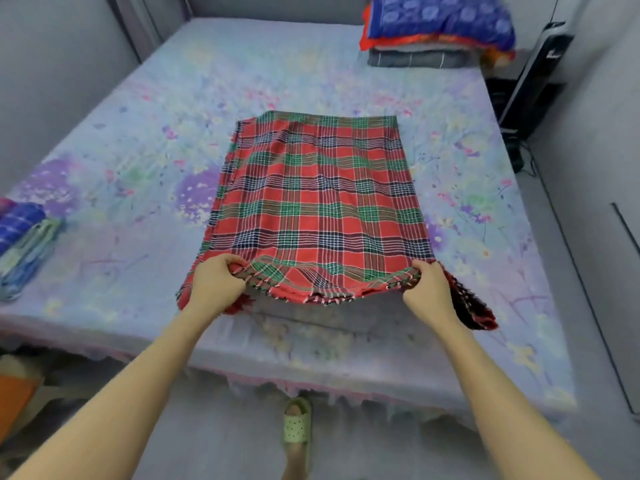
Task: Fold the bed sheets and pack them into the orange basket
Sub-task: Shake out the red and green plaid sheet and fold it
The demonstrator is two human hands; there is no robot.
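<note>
Left hand and right hand each grip the plaid sheet's near corners.

Grey walls, floral-covered bed, grey floor

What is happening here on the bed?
A person is working on a red and green plaid sheet. The left hand and the right hand each grip a near corner, raised slightly off the floral bed cover. Folded sheets lie at the left edge, and another stack sits at the far right corner.
</note>
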